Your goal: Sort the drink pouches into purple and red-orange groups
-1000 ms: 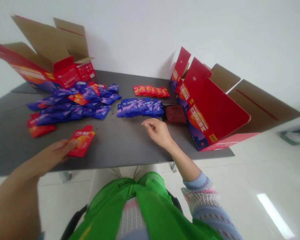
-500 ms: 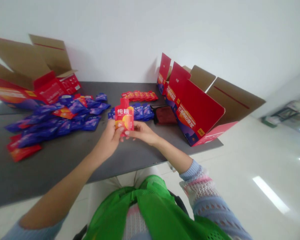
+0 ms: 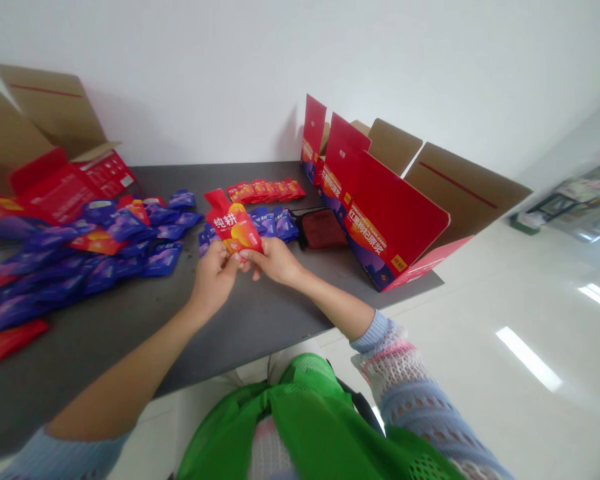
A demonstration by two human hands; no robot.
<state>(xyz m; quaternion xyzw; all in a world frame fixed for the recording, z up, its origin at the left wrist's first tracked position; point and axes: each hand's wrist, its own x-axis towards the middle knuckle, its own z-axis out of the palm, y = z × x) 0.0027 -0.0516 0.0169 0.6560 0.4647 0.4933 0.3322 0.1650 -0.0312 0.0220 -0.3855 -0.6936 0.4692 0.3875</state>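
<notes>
A red and orange spouted pouch point(image 3: 234, 225) is held up above the table, its narrow end tilted to the upper left. My left hand point(image 3: 215, 273) grips its lower left edge, thumb on the front. On the lower right edge, my right hand point(image 3: 275, 262) pinches the same pouch; both thumbs nearly meet. Behind it lie a row of red pouches point(image 3: 266, 191) and a row of purple pouches point(image 3: 280, 225), the latter partly hidden by the held pouch. To the left spreads a loose heap of purple pouches point(image 3: 105, 260) with a few red ones among them.
Open red cartons point(image 3: 385, 213) stand along the right of the grey table point(image 3: 260, 313). Another open carton point(image 3: 55, 180) is at the far left. A dark reddish-brown pouch bag point(image 3: 323, 229) lies against the right cartons. A white wall rises behind.
The held pouch has tipped from upright to leaning left, both hands still on it. My view has turned a little, shifting the heap and left carton further left.
</notes>
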